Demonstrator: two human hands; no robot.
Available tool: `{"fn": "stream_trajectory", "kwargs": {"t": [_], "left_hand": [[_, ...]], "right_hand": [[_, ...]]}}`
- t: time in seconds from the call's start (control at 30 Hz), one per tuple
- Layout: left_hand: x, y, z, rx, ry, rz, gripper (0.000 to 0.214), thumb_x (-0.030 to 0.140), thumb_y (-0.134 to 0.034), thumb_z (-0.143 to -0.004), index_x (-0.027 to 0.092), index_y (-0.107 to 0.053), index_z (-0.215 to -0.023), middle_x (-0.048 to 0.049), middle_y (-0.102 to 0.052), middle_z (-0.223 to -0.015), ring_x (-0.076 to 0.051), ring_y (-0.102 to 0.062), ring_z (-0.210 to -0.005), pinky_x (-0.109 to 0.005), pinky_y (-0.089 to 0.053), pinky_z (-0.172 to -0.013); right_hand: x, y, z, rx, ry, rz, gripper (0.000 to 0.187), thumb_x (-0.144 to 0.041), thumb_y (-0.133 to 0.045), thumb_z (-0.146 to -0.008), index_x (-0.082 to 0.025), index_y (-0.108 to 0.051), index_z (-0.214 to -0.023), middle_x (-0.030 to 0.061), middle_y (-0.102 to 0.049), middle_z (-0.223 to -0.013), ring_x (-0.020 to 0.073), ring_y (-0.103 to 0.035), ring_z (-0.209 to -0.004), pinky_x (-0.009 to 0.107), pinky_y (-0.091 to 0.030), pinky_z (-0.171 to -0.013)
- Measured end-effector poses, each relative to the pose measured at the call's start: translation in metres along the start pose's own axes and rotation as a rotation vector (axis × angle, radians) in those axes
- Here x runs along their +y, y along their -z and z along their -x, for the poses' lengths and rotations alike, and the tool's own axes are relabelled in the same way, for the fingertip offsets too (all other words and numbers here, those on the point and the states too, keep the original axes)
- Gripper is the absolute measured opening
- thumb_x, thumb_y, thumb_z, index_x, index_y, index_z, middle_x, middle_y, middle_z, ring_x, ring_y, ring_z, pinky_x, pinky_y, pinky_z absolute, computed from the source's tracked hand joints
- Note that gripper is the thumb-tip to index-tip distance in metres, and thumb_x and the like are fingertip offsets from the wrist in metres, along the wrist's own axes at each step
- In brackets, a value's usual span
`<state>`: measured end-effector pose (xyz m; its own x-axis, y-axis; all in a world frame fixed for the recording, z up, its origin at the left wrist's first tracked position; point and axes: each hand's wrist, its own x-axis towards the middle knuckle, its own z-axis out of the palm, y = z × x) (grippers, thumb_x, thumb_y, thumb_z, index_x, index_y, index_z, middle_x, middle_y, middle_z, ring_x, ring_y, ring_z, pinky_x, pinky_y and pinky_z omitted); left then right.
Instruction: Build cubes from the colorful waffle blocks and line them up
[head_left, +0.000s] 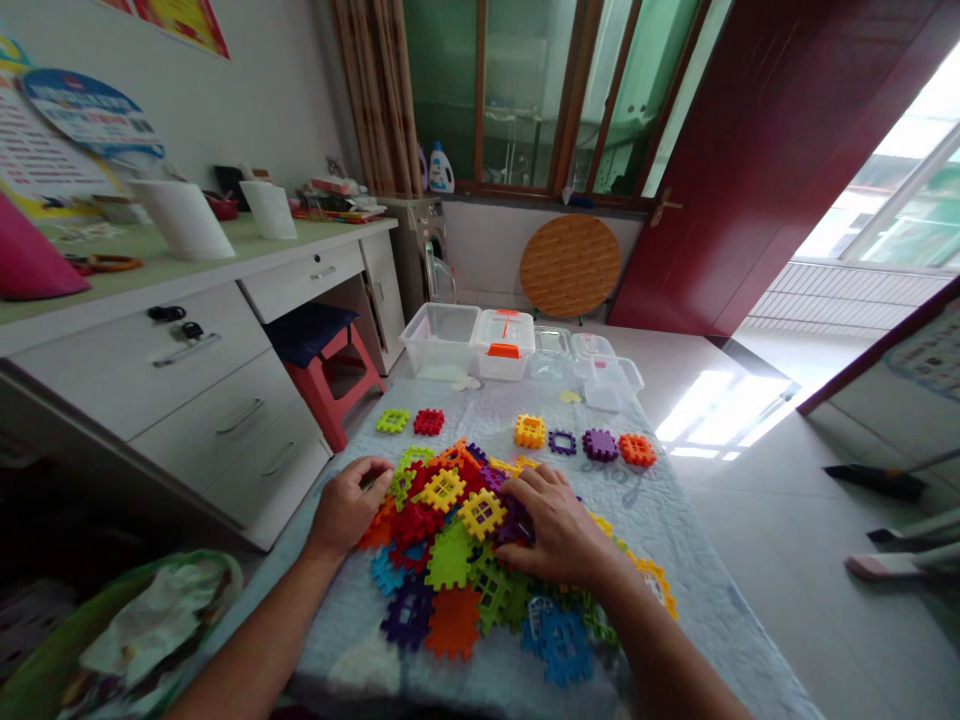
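As left hand [349, 505] and right hand [559, 525] rest unclenched on tiles [450, 560], pale quilt [675, 520] lies beneath — drawers [225, 400] alongside.

The building tiles [450, 570] are hard moulded plastic, smooth with a slight sheen. Under them the counter [675, 520] is covered in a pale quilted cloth, matt and softly puckered. The storage boxes [439, 335] are clear, glossy plastic. The drawers [127, 370] look like matt white laminate with metal handles. The floor [787, 540] is polished and reflective. The round board [570, 265] has a woven, wood-like texture.
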<state>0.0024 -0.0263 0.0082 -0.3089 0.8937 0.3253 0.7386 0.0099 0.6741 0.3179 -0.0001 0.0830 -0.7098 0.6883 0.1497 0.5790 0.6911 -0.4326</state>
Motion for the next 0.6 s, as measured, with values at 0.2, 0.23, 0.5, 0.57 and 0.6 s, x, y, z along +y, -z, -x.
{"fn": "stream_trajectory", "kwargs": {"t": [0.2, 0.23, 0.5, 0.57, 0.6], "left_hand": [[0.000, 0.001, 0.000, 0.005, -0.010, 0.002, 0.026, 0.043, -0.053, -0.080, 0.021, -0.066, -0.083, -0.0027, -0.072, -0.083, -0.020, -0.067, -0.081, -0.027, -0.051, -0.079], [0.000, 0.001, 0.000, 0.003, -0.012, 0.005, 0.026, 0.043, -0.053, -0.080, 0.021, -0.066, -0.082, -0.0028, -0.072, -0.083, -0.020, -0.067, -0.081, -0.028, -0.051, -0.079], [0.003, 0.002, 0.000, 0.001, 0.004, 0.000, 0.027, 0.043, -0.052, -0.079, 0.021, -0.066, -0.082, -0.0030, -0.072, -0.083, -0.021, -0.067, -0.081, -0.028, -0.051, -0.080], [0.005, 0.002, 0.000, -0.004, 0.004, -0.002, 0.026, 0.043, -0.052, -0.079, 0.021, -0.066, -0.081, -0.0030, -0.072, -0.082, -0.021, -0.067, -0.080, -0.028, -0.051, -0.080], [0.005, 0.002, 0.000, -0.005, 0.005, -0.003, 0.026, 0.043, -0.052, -0.079, 0.021, -0.066, -0.081, -0.0030, -0.072, -0.082, -0.021, -0.067, -0.080, -0.028, -0.051, -0.080]], "right_hand": [[-0.003, -0.003, 0.001, 0.025, 0.022, -0.071, 0.038, -0.024, -0.069, -0.067, -0.022, -0.055, -0.103, 0.0031, -0.056, -0.098, 0.0215, -0.046, -0.095, 0.038, -0.037, -0.090], [-0.003, -0.003, 0.001, 0.033, 0.028, -0.092, 0.039, -0.022, -0.069, -0.066, -0.022, -0.055, -0.103, 0.0026, -0.055, -0.098, 0.0211, -0.045, -0.095, 0.037, -0.037, -0.090], [0.014, 0.012, 0.009, 0.055, 0.024, -0.363, 0.022, -0.026, -0.067, -0.075, -0.022, -0.053, -0.092, 0.0016, -0.049, -0.097, 0.0181, -0.047, -0.091, 0.034, -0.043, -0.084], [0.021, 0.016, 0.012, 0.083, -0.004, -0.403, 0.021, -0.023, -0.064, -0.075, -0.023, -0.050, -0.091, 0.0012, -0.049, -0.095, 0.0174, -0.048, -0.088, 0.033, -0.043, -0.082], [0.025, 0.017, 0.014, 0.102, -0.021, -0.408, 0.021, -0.022, -0.063, -0.074, -0.023, -0.049, -0.090, 0.0010, -0.048, -0.094, 0.0172, -0.048, -0.087, 0.033, -0.043, -0.081]]}}
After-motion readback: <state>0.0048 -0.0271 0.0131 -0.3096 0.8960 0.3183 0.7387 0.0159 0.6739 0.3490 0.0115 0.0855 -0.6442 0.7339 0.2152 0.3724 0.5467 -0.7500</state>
